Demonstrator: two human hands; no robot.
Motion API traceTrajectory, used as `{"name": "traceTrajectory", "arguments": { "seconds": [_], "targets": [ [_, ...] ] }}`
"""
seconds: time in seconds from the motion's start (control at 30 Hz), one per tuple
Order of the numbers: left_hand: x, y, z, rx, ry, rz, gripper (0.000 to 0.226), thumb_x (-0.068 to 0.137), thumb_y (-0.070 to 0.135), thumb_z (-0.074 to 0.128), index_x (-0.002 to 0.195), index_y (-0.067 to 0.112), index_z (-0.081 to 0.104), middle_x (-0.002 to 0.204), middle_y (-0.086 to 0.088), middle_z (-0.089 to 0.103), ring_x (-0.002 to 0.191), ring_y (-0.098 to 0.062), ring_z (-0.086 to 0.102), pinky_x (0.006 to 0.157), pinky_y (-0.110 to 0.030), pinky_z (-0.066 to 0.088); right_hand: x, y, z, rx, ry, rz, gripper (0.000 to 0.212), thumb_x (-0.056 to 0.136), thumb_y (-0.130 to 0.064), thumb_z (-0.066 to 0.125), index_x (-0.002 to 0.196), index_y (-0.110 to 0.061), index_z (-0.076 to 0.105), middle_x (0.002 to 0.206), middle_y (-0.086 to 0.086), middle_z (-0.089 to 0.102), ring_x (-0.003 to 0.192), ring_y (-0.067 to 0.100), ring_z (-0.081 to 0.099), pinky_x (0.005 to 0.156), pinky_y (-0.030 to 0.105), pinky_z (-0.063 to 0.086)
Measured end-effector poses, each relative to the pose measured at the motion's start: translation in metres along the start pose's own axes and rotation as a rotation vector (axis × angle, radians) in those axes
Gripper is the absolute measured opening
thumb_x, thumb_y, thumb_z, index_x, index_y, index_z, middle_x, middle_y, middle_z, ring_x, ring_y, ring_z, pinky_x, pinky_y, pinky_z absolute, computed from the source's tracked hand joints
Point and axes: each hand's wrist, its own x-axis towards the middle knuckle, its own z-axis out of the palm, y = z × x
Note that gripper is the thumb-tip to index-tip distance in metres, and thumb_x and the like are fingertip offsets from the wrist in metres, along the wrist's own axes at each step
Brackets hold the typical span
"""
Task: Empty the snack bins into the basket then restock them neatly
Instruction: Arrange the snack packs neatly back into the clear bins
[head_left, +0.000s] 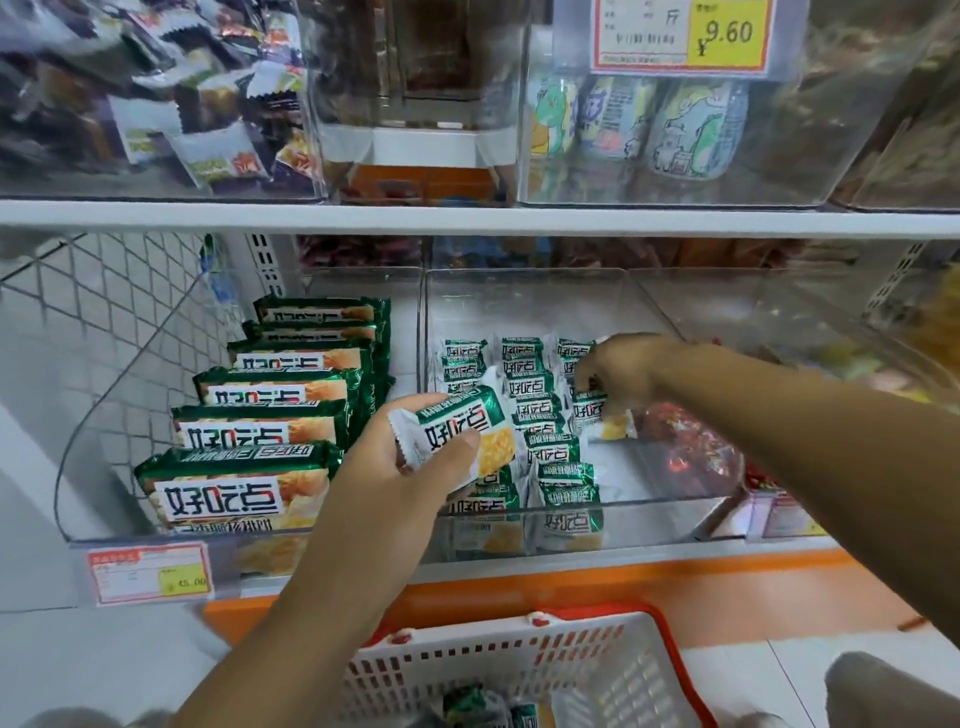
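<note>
A green snack packet (457, 434) is gripped in the left hand (410, 467) as spare stock above the basket (524, 670), while another packet (589, 408) is pinched by the right hand (618, 369) into a neat row in the clear bin (649, 512).

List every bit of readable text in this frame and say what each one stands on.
"¥9.60": yellow part of the upper price tag; its small print is blurred.
"好吃点": big green packs in the left bin, seen upside down.
"好吃点": the small packet in the left hand, and the small packets in the middle bin.
"45.00": lower price tag, faint and uncertain; the rest is unreadable.
</note>
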Motion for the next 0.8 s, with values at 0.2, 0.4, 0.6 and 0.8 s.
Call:
{"name": "traceTrajectory", "arguments": {
  "seconds": [0.2,0.4,0.6,0.8],
  "targets": [
    [0.003,-0.002,-0.005,-0.04,-0.076,-0.004,0.035,0.083,0.042,0.069,0.117,0.04,0.06,0.096,0.008,0.075,0.091,-0.012,0.072,0.089,-0.044,0.057,-0.008,-0.006,0.001,-0.027,0.145,0.045,0.056,0.081,-0.03,0.073,0.13,-0.019,0.049,0.125,0.006,0.057,0.106,0.024,0.057,0.089,0.037,0.051],
    [-0.003,0.007,0.001,-0.041,-0.147,-0.009,0.032,0.086,0.034,0.07,0.116,0.037,0.061,0.094,0.007,0.076,0.086,-0.011,0.072,0.077,-0.037,0.061,-0.101,-0.059,-0.008,1.135,0.246,-0.213,0.04,0.085,-0.057,0.051,0.114,-0.033,0.063,0.104,-0.012,0.069,0.098,0.007,0.065,0.089,0.03,0.052],
    [-0.013,0.011,0.005,-0.049,-0.18,0.021,0.029,0.085,0.025,0.074,0.112,0.032,0.067,0.094,0.0,0.073,0.083,-0.013,0.073,0.072,-0.033,0.061,-0.128,-0.09,0.002,1.383,0.281,-0.327,0.012,0.084,-0.017,0.069,0.09,-0.019,0.058,0.06,-0.017,0.053,0.061,0.002,0.052,0.062,0.017,0.044],
    [-0.011,0.003,-0.008,0.435,0.189,0.394,0.046,0.084,0.044,0.066,0.127,0.048,0.049,0.13,0.018,0.046,0.117,0.001,0.049,0.096,-0.026,0.049,-0.126,-0.042,-0.011,1.095,0.43,-0.072,0.034,0.081,-0.025,0.074,0.11,-0.037,0.061,0.072,-0.002,0.057,0.056,0.007,0.049,0.051,0.015,0.036]
  ]
}}
